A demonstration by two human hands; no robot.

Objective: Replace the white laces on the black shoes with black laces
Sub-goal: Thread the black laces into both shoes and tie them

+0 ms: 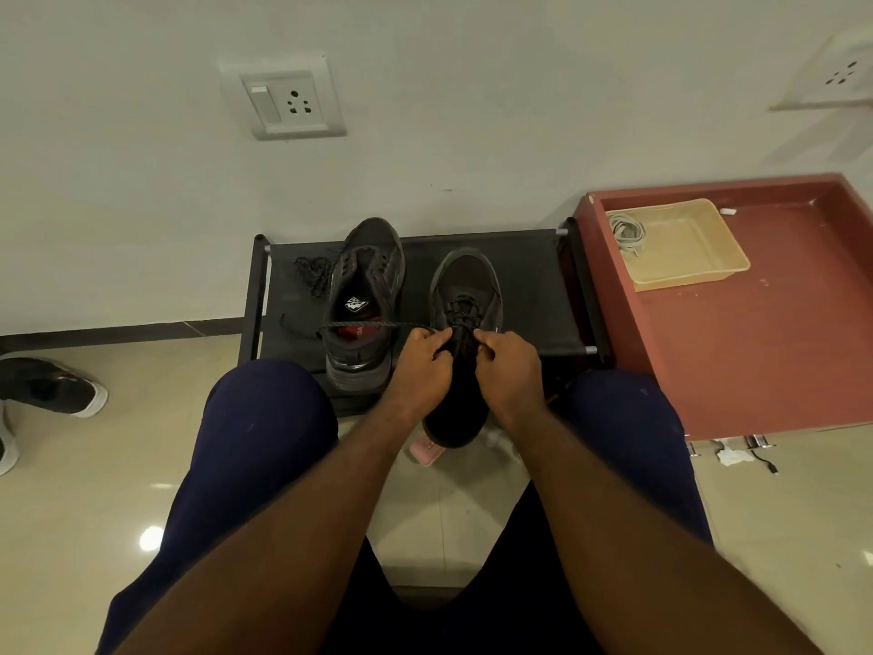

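Lopsidedness threatens: left grip [423, 359] pinches the black lace [363, 325] pulled taut across the unlaced shoe [366, 276], right grip [508, 366] pinches it at the eyelets of the half-laced shoe [465, 281] on the shoe rack [529, 276], so overpulling could leave uneven ends

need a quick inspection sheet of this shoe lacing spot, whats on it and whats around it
surface: black shoe rack, fabric top, holds both shoes
job's things: right shoe partly laced with black lace, one strand pulled taut across the left shoe, whose eyelets are bare; spare black lace bundled beside it
clutter: beige tray on red cabinet; pink item on floor
grippers: left hand pinches the taut strand; right hand pinches lace at the tongue
cables: grey coil in tray, cable or lace, cannot tell; black cable on floor
surroundings: wall socket; another shoe on floor
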